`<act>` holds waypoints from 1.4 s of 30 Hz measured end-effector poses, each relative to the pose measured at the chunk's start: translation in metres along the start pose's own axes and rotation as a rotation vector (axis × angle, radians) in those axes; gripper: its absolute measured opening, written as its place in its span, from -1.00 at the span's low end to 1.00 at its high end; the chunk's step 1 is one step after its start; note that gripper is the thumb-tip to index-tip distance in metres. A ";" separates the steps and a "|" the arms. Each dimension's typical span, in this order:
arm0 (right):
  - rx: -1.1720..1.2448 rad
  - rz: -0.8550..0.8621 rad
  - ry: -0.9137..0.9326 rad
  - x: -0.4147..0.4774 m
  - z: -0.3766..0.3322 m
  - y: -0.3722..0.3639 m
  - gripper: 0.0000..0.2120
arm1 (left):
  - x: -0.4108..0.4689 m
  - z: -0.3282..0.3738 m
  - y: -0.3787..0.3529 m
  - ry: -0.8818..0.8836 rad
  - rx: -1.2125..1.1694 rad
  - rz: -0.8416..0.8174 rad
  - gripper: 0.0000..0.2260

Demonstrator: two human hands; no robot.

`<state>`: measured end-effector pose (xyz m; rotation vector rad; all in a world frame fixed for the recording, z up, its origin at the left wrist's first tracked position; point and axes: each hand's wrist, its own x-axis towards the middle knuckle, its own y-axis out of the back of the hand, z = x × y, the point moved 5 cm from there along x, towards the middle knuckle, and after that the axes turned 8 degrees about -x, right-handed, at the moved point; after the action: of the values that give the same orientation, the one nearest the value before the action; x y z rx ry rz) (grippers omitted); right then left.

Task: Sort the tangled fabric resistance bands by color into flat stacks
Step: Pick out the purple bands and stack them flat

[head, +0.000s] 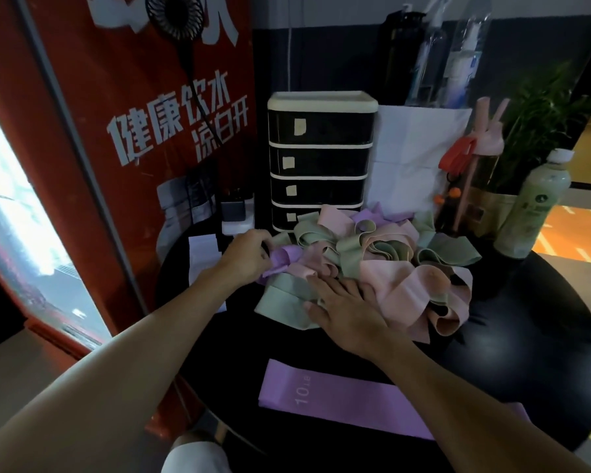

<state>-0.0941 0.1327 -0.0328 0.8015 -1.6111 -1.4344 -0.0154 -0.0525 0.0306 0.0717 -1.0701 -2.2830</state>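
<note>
The left hand [249,250] curls its fingers round a purple band [288,257] at the left of the pile [372,249]. The right hand [348,312] lies flat on its front, fingers straight, holding nothing.

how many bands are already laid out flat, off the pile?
1. A purple band lies flat at the near edge of the table, partly under the right forearm, apart from the tangled pile. Others may be layered under it or hidden by the arm.
</note>
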 end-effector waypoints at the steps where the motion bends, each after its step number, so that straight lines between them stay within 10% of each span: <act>1: 0.011 0.002 -0.002 0.000 0.000 0.001 -0.39 | -0.002 0.003 0.003 -0.010 -0.023 0.029 -0.82; 9: 0.195 0.161 -0.059 0.017 -0.004 0.057 -0.51 | -0.015 0.059 0.049 -0.307 -0.098 0.209 -0.83; 14: 0.745 0.326 -0.141 0.034 -0.004 0.123 -0.57 | -0.027 0.099 0.064 -0.525 -0.093 0.265 -0.90; 20: 1.029 0.207 -0.073 0.043 -0.001 0.174 -0.59 | -0.032 0.131 0.082 -0.679 -0.104 0.269 -0.90; 42: 0.965 0.538 0.048 0.029 0.000 0.233 -0.97 | -0.017 0.188 0.119 -0.627 -0.498 0.337 -0.85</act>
<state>-0.0945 0.1423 0.2018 0.7916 -2.2588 -0.2054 0.0032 0.0270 0.2381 -1.0002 -0.6776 -2.2236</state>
